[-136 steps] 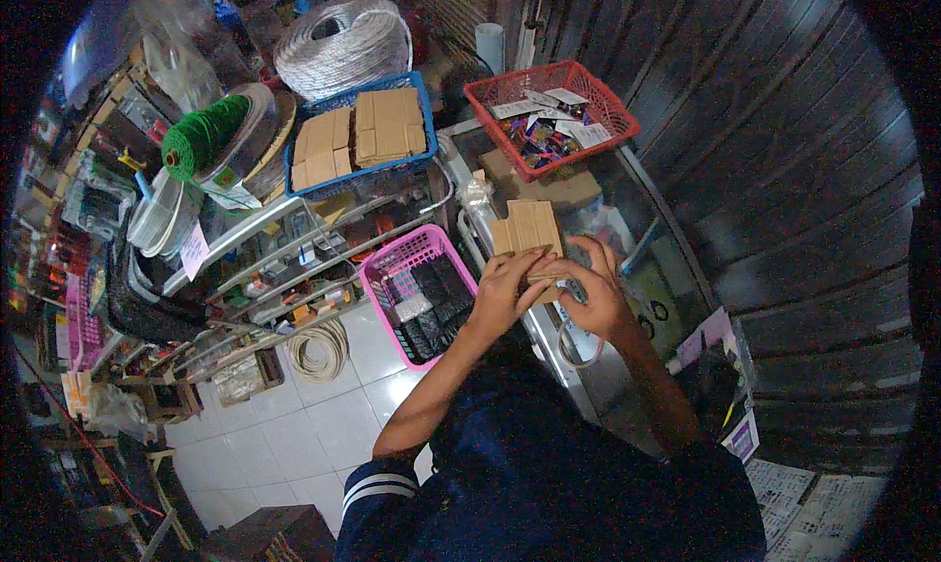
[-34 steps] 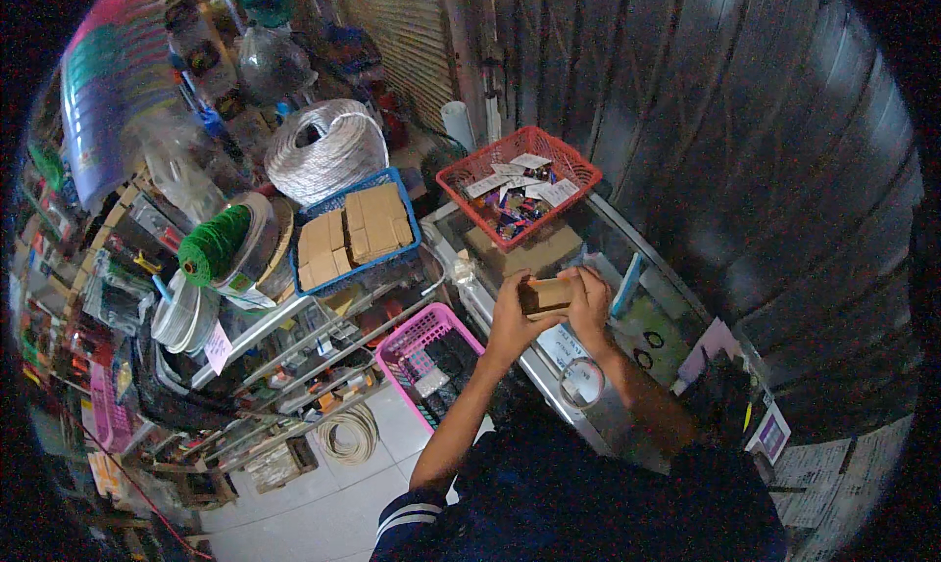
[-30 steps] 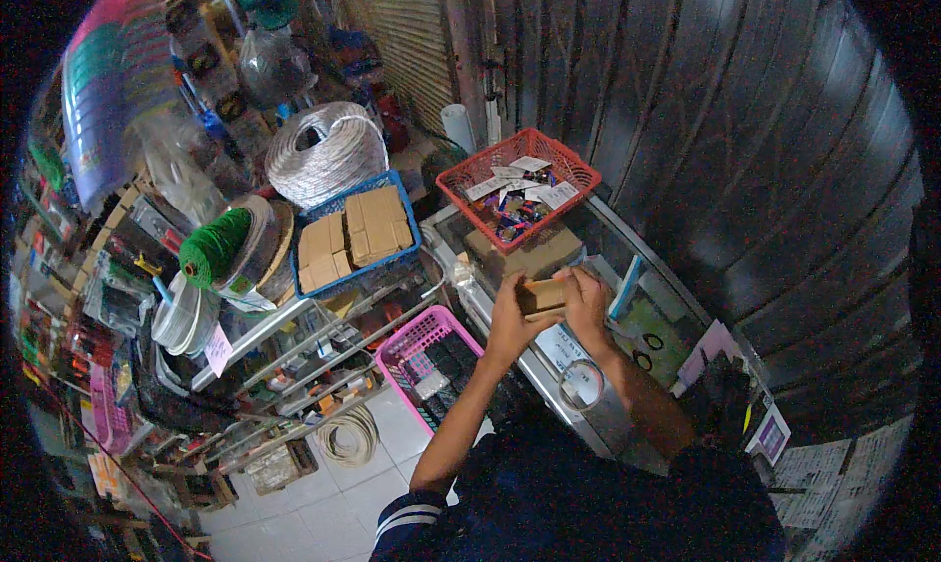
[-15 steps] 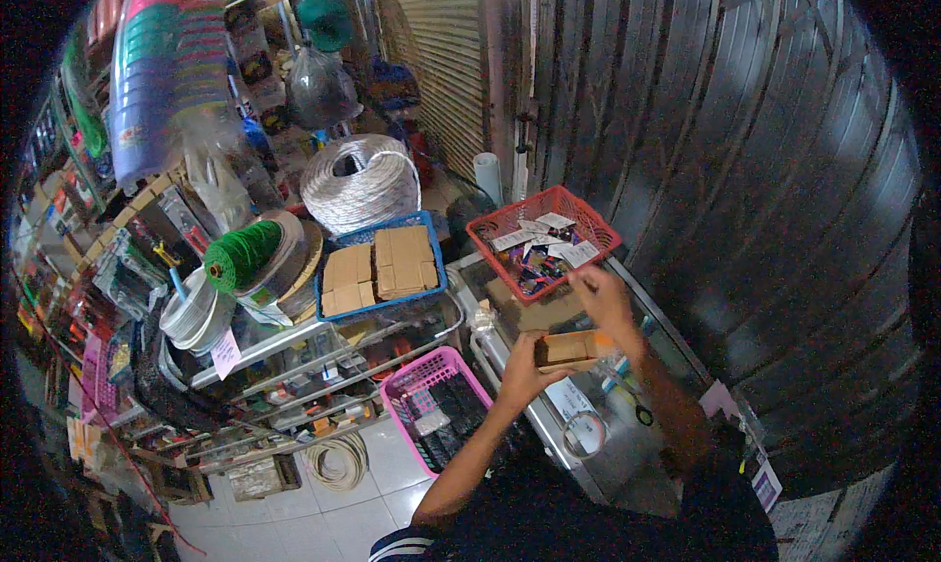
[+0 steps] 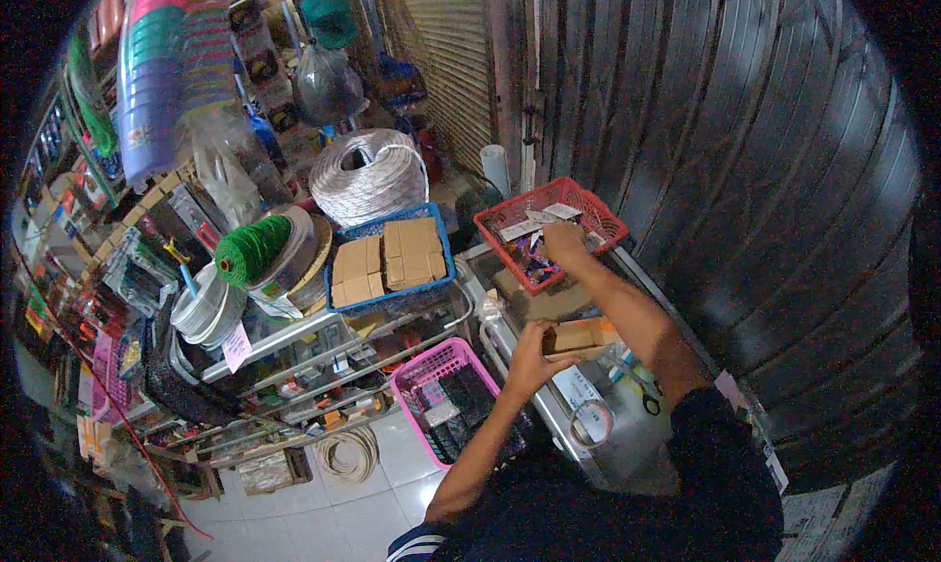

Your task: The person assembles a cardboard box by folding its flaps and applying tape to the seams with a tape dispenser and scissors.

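My left hand (image 5: 530,358) grips the near-left end of a small open cardboard box (image 5: 582,338), held tilted above the glass counter. The box's open side faces up, and its inside looks bare brown. Farther away, my right hand (image 5: 565,244) reaches into a red plastic basket (image 5: 520,271) on the counter. Small dark and colourful packets (image 5: 536,259) and white cards (image 5: 562,211) lie in that basket. The fingers of the right hand point down among them and are mostly hidden, so their grip cannot be made out.
Left of the counter, a blue basket (image 5: 448,255) holds folded cardboard boxes (image 5: 412,253). A pink basket (image 5: 404,396) with dark packages stands below. Scissors (image 5: 650,402) and a tape roll (image 5: 591,424) lie near the box. Metal shutters (image 5: 745,170) rise on the right.
My right hand has moved away from above the basket's near edge and down into the basket among the packets. My left hand still holds the cardboard box; the view has shifted slightly.
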Demonstrator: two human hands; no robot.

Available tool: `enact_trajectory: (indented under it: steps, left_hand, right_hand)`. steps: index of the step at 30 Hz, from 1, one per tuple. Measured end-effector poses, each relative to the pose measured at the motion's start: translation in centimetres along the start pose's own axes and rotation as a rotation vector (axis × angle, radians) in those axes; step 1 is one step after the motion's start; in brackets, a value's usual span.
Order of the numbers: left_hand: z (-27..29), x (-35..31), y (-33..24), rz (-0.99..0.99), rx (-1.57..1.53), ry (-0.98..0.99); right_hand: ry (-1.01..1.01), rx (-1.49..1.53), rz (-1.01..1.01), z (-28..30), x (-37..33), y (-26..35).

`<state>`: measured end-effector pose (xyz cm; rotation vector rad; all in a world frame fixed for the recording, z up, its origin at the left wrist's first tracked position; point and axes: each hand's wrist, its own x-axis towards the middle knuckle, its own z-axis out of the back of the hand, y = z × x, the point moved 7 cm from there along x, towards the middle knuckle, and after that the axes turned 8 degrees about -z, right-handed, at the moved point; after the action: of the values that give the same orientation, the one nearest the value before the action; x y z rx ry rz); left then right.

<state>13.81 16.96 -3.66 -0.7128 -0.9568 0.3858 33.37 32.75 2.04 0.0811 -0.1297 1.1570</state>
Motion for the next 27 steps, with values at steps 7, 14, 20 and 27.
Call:
enact_trajectory:
  steps: [7, 14, 20, 27]
  left_hand:
    - [0.8, -0.6, 0.4, 0.028, 0.020, -0.026]
    - [0.5, -0.3, -0.1, -0.004, 0.012, -0.047]
    - [1.1, -0.1, -0.2, 0.013, -0.015, -0.021]
    - [0.9, 0.0, -0.1, -0.012, -0.025, -0.013]
  right_hand:
    - [-0.189, 0.393, 0.234, 8.4, -5.9, -1.8]
    - [-0.521, 0.624, 0.512, 9.8, -15.6, -8.1]
    - [-0.400, 0.448, 0.422, 5.1, -19.4, -13.7]
    - [-0.351, 0.678, 0.358, -1.8, -21.2, -18.2]
